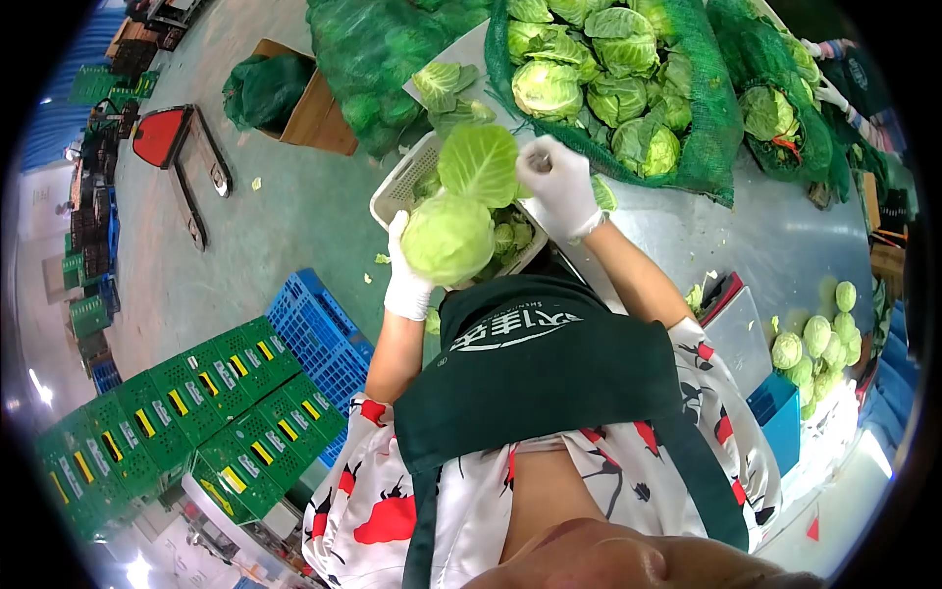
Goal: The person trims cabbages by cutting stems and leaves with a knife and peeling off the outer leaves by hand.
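Observation:
A pale green cabbage (448,239) rests in my left hand (405,270), gloved in white, whose fingers wrap its left side. Above the cabbage a broad loose leaf (478,165) stands up, its right edge close to my right hand (561,187). That hand, also in a white glove, is closed with the fingers curled; what it holds, if anything, is too small to make out. Below the cabbage is a white basket (392,184) with leaves and small green heads inside. A green net bag (721,128) full of cabbages (623,44) lies open on the metal table (648,221).
More net bags (368,74) stand behind the basket. Left are a cardboard box (319,118), a red pallet jack (162,135), a blue pallet (314,324) and green crates (211,383). Trimmed cabbages (816,336) are piled at the right. A co-worker's gloved hands (832,93) show upper right.

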